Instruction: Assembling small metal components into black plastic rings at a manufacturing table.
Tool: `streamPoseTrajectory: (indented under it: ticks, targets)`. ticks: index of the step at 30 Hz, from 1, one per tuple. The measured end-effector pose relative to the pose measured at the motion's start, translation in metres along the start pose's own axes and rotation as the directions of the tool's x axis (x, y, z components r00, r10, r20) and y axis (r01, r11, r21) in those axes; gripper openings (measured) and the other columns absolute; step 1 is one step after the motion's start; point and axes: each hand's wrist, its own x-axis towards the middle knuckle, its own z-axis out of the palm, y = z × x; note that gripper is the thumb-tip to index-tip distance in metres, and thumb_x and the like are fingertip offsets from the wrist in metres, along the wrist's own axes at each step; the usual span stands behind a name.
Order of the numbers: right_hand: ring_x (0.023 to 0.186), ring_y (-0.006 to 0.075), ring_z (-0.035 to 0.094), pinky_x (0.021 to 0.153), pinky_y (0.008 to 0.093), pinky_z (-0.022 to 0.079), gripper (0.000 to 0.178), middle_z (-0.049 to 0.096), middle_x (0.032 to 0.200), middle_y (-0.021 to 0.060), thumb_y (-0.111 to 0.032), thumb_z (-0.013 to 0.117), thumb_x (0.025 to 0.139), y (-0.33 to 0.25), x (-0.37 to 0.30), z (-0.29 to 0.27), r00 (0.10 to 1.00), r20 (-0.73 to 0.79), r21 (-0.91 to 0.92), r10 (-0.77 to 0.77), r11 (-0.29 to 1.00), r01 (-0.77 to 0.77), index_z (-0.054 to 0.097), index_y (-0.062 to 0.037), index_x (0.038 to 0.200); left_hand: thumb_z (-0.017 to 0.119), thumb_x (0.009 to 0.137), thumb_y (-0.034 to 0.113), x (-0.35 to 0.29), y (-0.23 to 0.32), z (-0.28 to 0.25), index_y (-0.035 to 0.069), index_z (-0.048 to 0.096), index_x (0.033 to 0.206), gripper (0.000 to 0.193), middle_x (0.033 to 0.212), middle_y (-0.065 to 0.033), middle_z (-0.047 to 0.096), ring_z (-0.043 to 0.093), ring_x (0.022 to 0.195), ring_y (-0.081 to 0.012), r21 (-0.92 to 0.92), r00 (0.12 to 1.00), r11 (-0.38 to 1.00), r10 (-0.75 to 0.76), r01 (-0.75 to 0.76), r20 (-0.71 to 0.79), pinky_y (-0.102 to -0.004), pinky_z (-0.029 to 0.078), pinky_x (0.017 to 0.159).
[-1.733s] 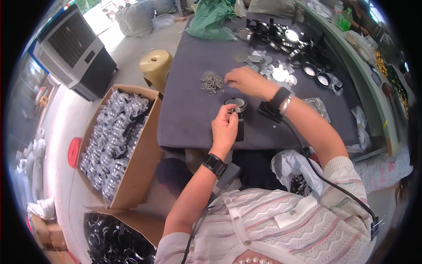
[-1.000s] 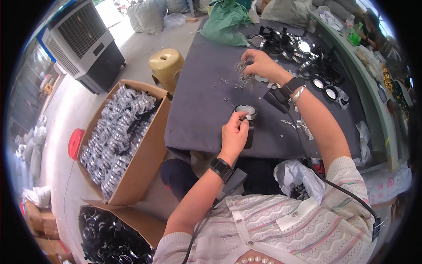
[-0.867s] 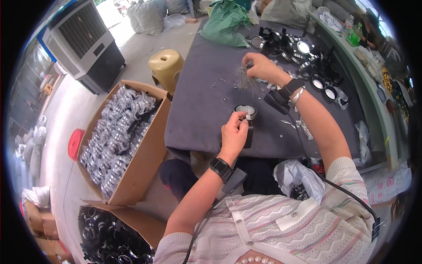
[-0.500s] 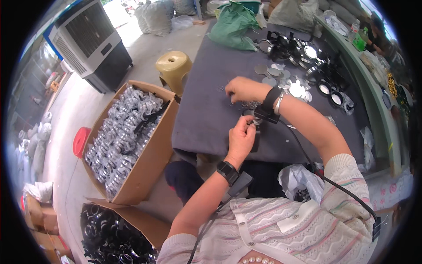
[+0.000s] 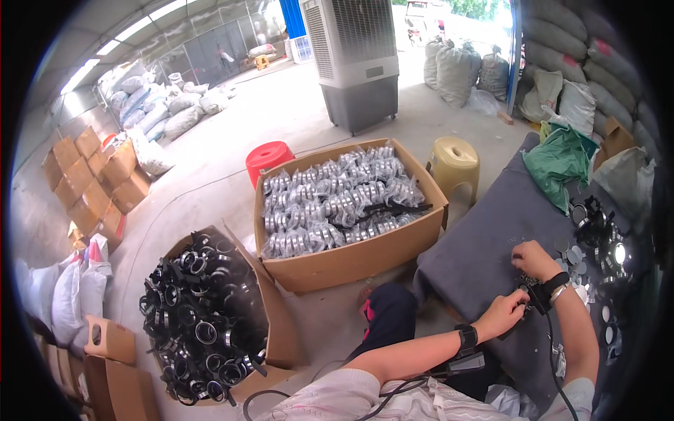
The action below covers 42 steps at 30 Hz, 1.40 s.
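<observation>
My left hand (image 5: 503,313) is over the grey cloth-covered table (image 5: 481,242), thumb and fingers pressed together on something I cannot make out. Just beyond it, my right hand (image 5: 535,261) has its fingers curled down near the cloth, and what they hold, if anything, is hidden. Between the hands lies a small pile of fine metal bits (image 5: 528,281), partly covered by my right wrist. To the right of my right hand are several flat round silver discs (image 5: 576,257). Black ring-shaped parts (image 5: 595,223) are heaped beyond the discs.
A cardboard box (image 5: 365,258) of plastic-wrapped silver rings stands left of the table; an open carton (image 5: 282,319) of black rings is nearer. Red (image 5: 268,157) and tan (image 5: 455,165) stools, an air cooler (image 5: 358,77) and a green bag (image 5: 558,163) stand around. A cable hangs by my right arm.
The view has swung left, so the table and both hands now appear farther right and the boxes nearer the middle. Both hands stay close together over the table, the right fingers still curled.
</observation>
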Motion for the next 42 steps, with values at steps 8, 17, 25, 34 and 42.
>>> streamPoseTrajectory:
  ticks: [8, 17, 25, 34, 42]
  targets:
    - [0.064, 0.0331, 0.057, 0.06, 0.0365, 0.044, 0.015, 0.058, 0.069, 0.0193, -0.005, 0.063, 0.071, 0.005, -0.07, -0.007, 0.858, -0.475, 0.179, 0.197, 0.976, -0.125, 0.056, 0.0053, 0.079, 0.051, 0.086, 0.007, 0.004, -0.003, -0.001, 0.003, 0.054, 0.103, 0.018, 0.071, -0.0153, 0.06, 0.061, 0.062, -0.0284, -0.003, 1.0, 1.0, -0.007, 0.007, 0.02, -0.0343, 0.046, 0.06]
    - [0.056, 0.0186, 0.042, 0.054, 0.0312, 0.038, 0.017, 0.046, 0.061, 0.0098, 0.003, 0.062, 0.073, -0.005, -0.167, 0.075, 0.604, -0.572, 0.388, 0.555, 0.832, -0.396, 0.046, 0.0016, 0.077, 0.052, 0.085, 0.005, 0.004, -0.003, 0.003, 0.002, 0.055, 0.103, 0.018, 0.066, -0.013, 0.058, 0.054, 0.054, -0.0168, 0.007, 1.0, 1.0, 0.008, -0.009, 0.023, -0.0303, 0.042, 0.054]
    - [0.063, 0.0345, 0.057, 0.056, 0.0409, 0.045, 0.008, 0.053, 0.066, 0.0179, 0.002, 0.056, 0.074, -0.027, -0.173, 0.07, 0.799, -0.561, -0.169, 0.214, 0.916, -0.365, 0.049, -0.0002, 0.072, 0.053, 0.085, 0.005, 0.005, 0.0, 0.002, 0.002, 0.055, 0.104, 0.02, 0.067, -0.0114, 0.059, 0.054, 0.056, -0.0155, 0.01, 0.998, 0.999, -0.048, 0.048, 0.046, -0.0295, 0.042, 0.054]
    - [0.064, 0.0359, 0.058, 0.058, 0.0451, 0.047, 0.01, 0.052, 0.073, 0.0172, -0.006, 0.05, 0.08, -0.035, -0.171, 0.067, 0.9, -0.371, -0.437, 0.228, 0.812, -0.386, 0.053, -0.0023, 0.071, 0.052, 0.086, 0.006, 0.004, 0.0, 0.0, 0.002, 0.057, 0.104, 0.018, 0.069, -0.0101, 0.061, 0.056, 0.057, -0.0147, -0.007, 0.998, 0.999, -0.044, 0.045, 0.052, -0.0289, 0.044, 0.056]
    - [0.068, 0.0404, 0.056, 0.06, 0.0481, 0.043, 0.006, 0.054, 0.075, 0.0192, -0.001, 0.056, 0.077, -0.04, -0.191, 0.062, 0.833, -0.485, -0.233, 0.267, 0.879, -0.417, 0.051, -0.0006, 0.075, 0.052, 0.084, 0.006, 0.0, 0.004, 0.007, 0.002, 0.059, 0.098, 0.015, 0.079, -0.0161, 0.063, 0.064, 0.073, -0.0281, -0.015, 0.998, 1.0, 0.017, -0.016, 0.057, -0.0342, 0.049, 0.067]
